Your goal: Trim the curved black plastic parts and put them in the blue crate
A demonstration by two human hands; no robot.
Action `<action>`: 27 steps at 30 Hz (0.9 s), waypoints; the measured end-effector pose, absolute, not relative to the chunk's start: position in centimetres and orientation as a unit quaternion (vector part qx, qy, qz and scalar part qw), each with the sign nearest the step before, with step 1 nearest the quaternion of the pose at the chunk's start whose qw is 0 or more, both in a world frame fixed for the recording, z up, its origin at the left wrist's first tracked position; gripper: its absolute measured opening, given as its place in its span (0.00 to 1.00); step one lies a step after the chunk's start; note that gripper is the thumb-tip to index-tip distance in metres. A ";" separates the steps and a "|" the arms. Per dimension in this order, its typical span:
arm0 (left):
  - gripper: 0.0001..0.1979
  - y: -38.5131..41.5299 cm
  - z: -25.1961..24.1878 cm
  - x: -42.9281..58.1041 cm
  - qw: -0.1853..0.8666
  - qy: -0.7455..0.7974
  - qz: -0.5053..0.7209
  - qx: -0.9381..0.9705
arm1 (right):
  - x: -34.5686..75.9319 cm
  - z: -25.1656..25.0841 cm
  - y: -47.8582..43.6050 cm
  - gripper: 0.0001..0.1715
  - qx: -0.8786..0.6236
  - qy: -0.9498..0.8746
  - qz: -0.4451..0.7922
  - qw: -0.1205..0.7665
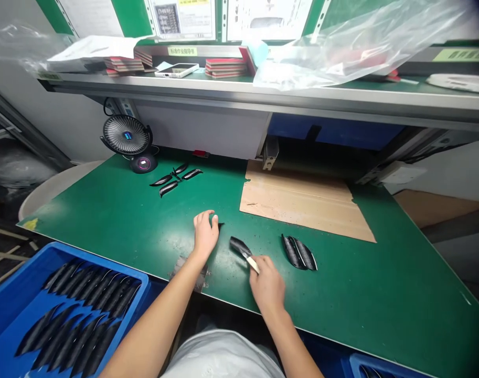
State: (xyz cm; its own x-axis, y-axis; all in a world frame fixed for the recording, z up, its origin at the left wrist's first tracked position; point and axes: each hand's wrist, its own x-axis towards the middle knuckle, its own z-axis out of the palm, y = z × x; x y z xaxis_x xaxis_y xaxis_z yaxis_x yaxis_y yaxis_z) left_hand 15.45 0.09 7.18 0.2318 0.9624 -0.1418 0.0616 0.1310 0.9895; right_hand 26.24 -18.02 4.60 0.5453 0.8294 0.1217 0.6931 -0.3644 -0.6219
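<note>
My right hand [267, 283] is closed round a small tool with a cream handle [253, 263]. A broad, dark end [239, 245] lies in line with the handle; I cannot tell whether it is the tool's head or a separate black part. To its left, my left hand [206, 232] rests low over the green table [140, 231], fingers curled. The dark tip of a black curved piece [221, 224] pokes out beside its thumb, the rest hidden by the hand. Two glossy black curved pieces [298, 252] lie side by side right of my right hand.
Several black curved pieces [169, 188] lie at the back left near a small fan [128, 135]. A cardboard sheet [302, 202] lies at the back right. One blue bin [139, 283] with rows of black pieces stands at left. A shelf [208, 94] overhangs the table.
</note>
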 end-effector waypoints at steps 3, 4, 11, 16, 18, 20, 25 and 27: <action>0.16 -3.0 9.4 15.6 0.646 0.451 0.310 0.533 | 28.6 7.1 -18.9 0.14 -0.745 -0.546 0.147 0.353; 0.20 -4.2 10.1 15.7 0.694 0.424 0.257 0.522 | 29.3 8.1 -19.1 0.15 -0.705 -0.587 0.161 0.364; 0.20 -7.6 13.9 15.6 0.894 0.327 0.181 0.248 | 28.1 14.6 -20.2 0.23 -0.678 -0.587 0.043 0.440; 0.18 -6.0 16.2 14.4 0.797 0.383 0.451 0.119 | 24.3 15.1 -22.3 0.18 -0.679 -0.521 0.181 0.485; 0.19 -5.9 17.2 14.0 0.763 0.368 0.519 0.118 | 23.2 15.0 -22.6 0.18 -0.661 -0.528 0.235 0.479; 0.20 -6.2 18.1 13.6 0.745 0.355 0.546 0.144 | 22.8 15.2 -22.3 0.17 -0.658 -0.524 0.270 0.469; 0.22 -7.4 19.3 13.4 0.731 0.350 0.549 0.206 | 23.7 16.5 -21.5 0.16 -0.668 -0.529 0.342 0.396; 0.22 -7.7 19.6 13.3 0.731 0.352 0.541 0.221 | 24.1 16.9 -21.5 0.17 -0.669 -0.533 0.358 0.375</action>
